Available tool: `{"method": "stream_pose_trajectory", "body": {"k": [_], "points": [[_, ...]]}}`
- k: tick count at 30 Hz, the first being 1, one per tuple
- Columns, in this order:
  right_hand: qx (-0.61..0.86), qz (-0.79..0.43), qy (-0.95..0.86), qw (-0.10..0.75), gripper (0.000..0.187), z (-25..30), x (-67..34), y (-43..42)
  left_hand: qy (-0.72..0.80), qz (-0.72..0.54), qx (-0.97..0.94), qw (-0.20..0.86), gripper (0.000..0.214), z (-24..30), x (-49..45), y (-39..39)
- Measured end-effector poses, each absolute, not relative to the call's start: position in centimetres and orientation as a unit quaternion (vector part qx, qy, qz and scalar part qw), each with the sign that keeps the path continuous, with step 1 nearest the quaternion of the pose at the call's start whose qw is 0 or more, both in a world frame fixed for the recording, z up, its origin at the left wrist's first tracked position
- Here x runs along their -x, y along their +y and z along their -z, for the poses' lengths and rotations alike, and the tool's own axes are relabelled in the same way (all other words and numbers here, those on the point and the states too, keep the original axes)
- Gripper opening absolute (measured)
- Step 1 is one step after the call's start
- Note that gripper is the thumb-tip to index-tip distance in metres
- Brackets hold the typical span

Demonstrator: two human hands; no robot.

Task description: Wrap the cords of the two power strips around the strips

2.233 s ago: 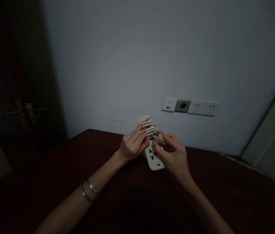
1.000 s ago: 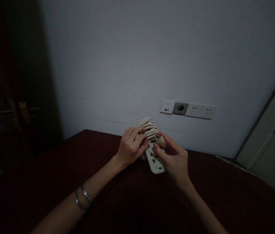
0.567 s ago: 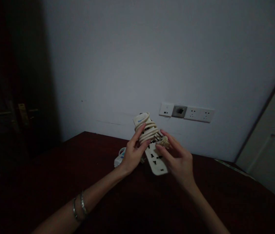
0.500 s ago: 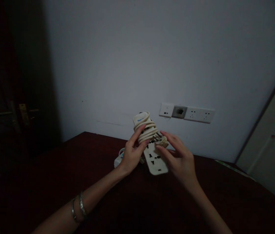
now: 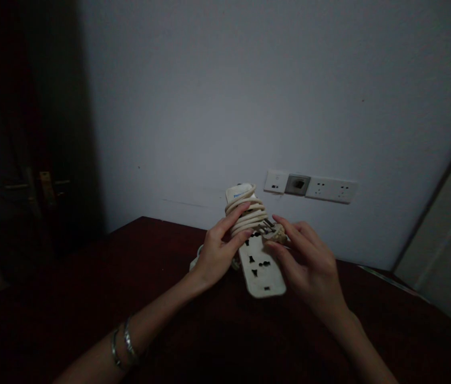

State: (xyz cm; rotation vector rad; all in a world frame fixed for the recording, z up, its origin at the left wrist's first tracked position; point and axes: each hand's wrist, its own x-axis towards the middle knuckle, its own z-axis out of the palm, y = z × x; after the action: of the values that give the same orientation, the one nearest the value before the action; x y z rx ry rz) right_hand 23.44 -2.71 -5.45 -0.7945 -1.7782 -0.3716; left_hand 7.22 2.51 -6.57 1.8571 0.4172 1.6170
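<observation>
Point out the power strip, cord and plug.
Power strip (image 5: 267, 275): head view, lower part of its socket face.
Cord (image 5: 254, 215): head view, coils wound around the strip.
Plug (image 5: 277, 233): head view, body behind the metal pins.

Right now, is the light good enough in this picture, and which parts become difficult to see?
Head view: dim overall, yet the power strip and the plug stand out pale. Head view: the door at far left and the table near the bottom edge sink almost to black. Head view: the blue lettering is too soft to read fully.
</observation>
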Motion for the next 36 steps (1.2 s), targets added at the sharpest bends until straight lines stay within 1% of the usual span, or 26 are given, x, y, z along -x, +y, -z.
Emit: {"method": "stream_pose_trajectory", "body": {"k": [4,8,13,17,23,33,36], "points": [[0.348,0.142,-0.751,0.542,0.041,5.8,-23.0,-2.8,0.172,-0.636,-0.681,0.321,0.045,6.9,-7.6,2.5],[0.358,0.131,-0.741,0.553,0.041,6.1,-22.6,-2.8,0.177,-0.655,-0.674,0.294,0.044,7.4,-8.0,2.5],[0.358,0.168,-0.731,0.555,0.046,6.1,-22.1,-3.3,0.163,-0.677,-0.667,0.265,0.044,7.2,-8.4,1.6],[0.368,0.206,-0.721,0.550,0.050,6.0,-21.5,-3.9,0.146,-0.683,-0.658,0.282,0.047,6.9,-8.6,0.8],[0.360,0.212,-0.720,0.554,0.050,5.9,-20.9,-4.2,0.089,-0.672,-0.652,0.340,0.045,6.8,-8.4,0.8],[0.361,0.167,-0.735,0.549,0.047,6.3,-21.8,-3.0,0.102,-0.659,-0.640,0.381,0.039,6.7,-8.5,1.5],[0.349,0.107,-0.735,0.571,0.044,6.3,-21.8,-2.8,0.114,-0.664,-0.632,0.383,0.039,6.7,-8.6,1.3]]}}
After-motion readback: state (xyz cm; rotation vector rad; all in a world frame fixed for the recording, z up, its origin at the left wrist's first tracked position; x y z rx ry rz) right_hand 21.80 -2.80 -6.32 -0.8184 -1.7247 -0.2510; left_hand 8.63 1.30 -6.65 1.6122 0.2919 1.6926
